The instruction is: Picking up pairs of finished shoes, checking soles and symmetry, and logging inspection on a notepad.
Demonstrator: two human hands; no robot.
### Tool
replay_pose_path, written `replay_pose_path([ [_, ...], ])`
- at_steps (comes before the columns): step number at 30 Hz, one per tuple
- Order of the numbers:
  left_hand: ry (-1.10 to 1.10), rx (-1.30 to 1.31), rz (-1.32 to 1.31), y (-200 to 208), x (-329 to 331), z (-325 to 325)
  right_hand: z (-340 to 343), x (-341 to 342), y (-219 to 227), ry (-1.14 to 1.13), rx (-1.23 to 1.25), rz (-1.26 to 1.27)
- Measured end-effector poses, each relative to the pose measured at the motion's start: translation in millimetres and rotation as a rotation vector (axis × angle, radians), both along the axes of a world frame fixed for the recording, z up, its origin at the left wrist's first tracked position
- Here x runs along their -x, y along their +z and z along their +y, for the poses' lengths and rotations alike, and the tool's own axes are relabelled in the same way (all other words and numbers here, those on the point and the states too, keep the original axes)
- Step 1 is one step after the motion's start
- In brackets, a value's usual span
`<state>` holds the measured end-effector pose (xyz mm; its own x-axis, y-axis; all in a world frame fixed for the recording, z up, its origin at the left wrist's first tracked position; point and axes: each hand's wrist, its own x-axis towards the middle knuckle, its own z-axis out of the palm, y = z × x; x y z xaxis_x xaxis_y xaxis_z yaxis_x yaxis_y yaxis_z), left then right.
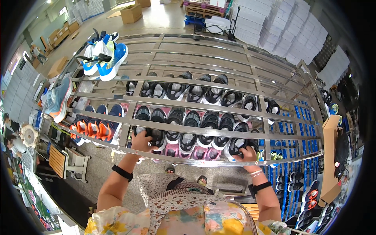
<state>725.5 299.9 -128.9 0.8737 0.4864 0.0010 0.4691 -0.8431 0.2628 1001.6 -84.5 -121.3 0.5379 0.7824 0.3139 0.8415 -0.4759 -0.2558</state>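
Rows of black sneakers with white soles stand side by side in a metal shoe rack (188,161), below its top bars. My left hand (141,141) is at the left end of the nearest row, its fingers curled on a black sneaker (158,138). At the right end of that row, my right hand (247,154) has its fingers bent over another black sneaker (237,145). Rack bars and the neighbouring shoes partly hide both grips. Pink shoes (199,152) show on a level underneath.
Navy-and-orange sneakers (94,127) fill the rack's left section. Blue-and-white sneakers (111,60) and a grey-blue shoe (58,100) rest on top at the left. A cardboard sheet (330,160) stands at the right, beside blue racks (290,196). White box stacks (290,27) rise behind.
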Motion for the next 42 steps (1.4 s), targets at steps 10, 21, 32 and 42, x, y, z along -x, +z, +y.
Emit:
replay_pose_path([
  [10, -0.063, -0.012, -0.071, -16.6, -77.3, 47.2, 11.1, -109.7, -55.7, 0.059, -0.121, -0.193],
  [21, -0.377, 0.17, -0.15, -11.2, -71.0, -62.6, 26.5, 24.3, -36.3, -0.384, -0.229, -0.133],
  [32, -0.341, 0.301, -0.487, -57.6, -175.7, -60.1, -56.3, 289.5, -20.2, -0.822, -0.03, 0.244],
  [42, -0.695, 0.153, -0.736, -127.7, -114.8, -82.4, -92.0, 454.9, -55.1, -1.231, -0.068, 0.728],
])
